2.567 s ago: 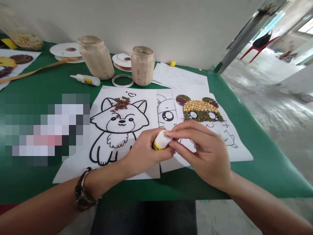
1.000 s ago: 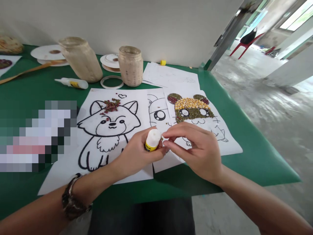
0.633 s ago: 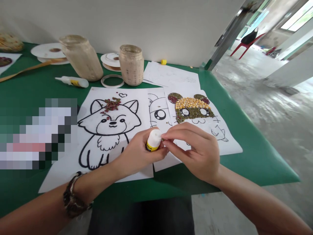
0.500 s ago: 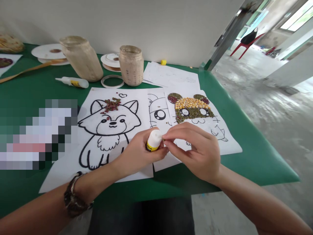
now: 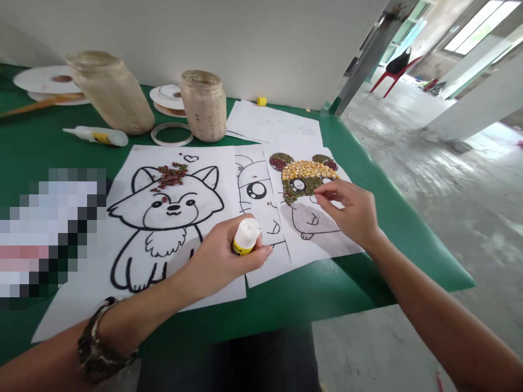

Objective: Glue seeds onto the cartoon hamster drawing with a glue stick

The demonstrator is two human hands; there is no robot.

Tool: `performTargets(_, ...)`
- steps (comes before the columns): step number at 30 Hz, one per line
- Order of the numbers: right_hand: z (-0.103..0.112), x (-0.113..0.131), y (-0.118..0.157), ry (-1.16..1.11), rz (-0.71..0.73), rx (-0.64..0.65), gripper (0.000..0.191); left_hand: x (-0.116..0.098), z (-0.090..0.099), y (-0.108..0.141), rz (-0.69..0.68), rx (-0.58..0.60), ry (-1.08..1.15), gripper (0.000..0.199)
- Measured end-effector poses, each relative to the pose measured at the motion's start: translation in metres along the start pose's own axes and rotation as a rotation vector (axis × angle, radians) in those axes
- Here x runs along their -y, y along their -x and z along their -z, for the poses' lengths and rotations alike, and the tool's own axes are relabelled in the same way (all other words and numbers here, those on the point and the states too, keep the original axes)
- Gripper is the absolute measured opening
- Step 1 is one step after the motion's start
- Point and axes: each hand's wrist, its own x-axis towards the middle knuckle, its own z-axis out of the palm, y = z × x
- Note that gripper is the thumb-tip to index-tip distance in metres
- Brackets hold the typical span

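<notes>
- White-and-yellow bottle: gripped by left hand, left of hamster drawing
- Right hand: at hamster drawing's seeded face, grip cannot be told

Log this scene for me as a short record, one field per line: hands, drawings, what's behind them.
left hand: grips white-and-yellow bottle
right hand: fingertips pinched at seeded drawing; any seed between them too small to tell
seeded drawing: yellow, green and red pieces on upper head and ears
fox-like drawing: red and green pieces on forehead
behind: two jars, nozzle bottle
surface: green table
</notes>
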Motion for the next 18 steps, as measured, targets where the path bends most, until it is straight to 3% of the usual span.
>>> performTargets(5, -0.011, -0.023, -0.003, 0.073, 0.054, 0.113, 0.007, 0.001, -0.001, -0.002, -0.008, 0.003, 0.031, 0.02)
performTargets(11, -0.015, -0.024, -0.007, 0.135, 0.212, 0.163, 0.008, 0.0, -0.001, 0.0, -0.004, 0.016, 0.061, 0.02)
performTargets(18, -0.02, -0.026, -0.007, 0.171, 0.255, 0.215, 0.009, 0.001, 0.0, 0.001, -0.001, 0.006, 0.02, 0.019)
